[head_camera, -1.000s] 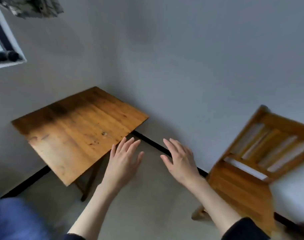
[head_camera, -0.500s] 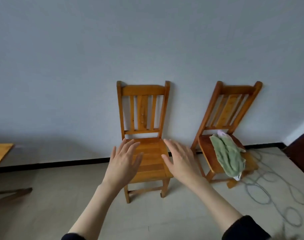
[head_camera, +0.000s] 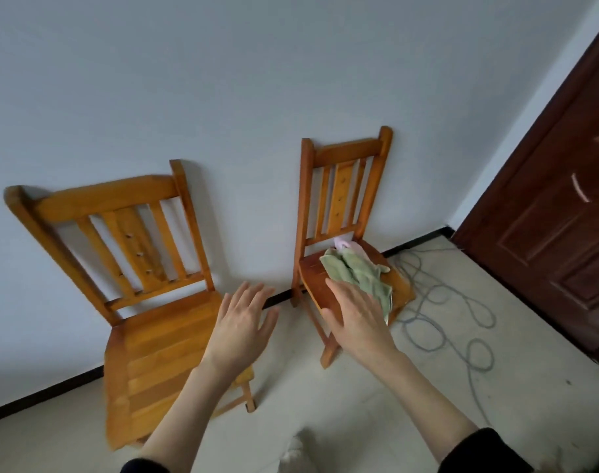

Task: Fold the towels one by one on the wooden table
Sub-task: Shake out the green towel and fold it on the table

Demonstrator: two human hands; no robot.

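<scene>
Reaching: we hold our right hand [head_camera: 356, 319] flat, fingers straight and spread, in front of the right chair [head_camera: 345, 199]; contact with anything we cannot tell.
Left hand [head_camera: 240, 327]: spread wide, holding nothing, over the left chair [head_camera: 144, 343].
Towels: green towel [head_camera: 357, 276] crumpled on the right chair's seat, a pink one [head_camera: 342, 243] behind it.
Around: grey cable [head_camera: 462, 322] looped on the floor, dark door [head_camera: 561, 206] beyond.

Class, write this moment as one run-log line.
stage: reaching for towels | left hand: open, empty | right hand: open, empty | green towel: on right chair | table: out of view
</scene>
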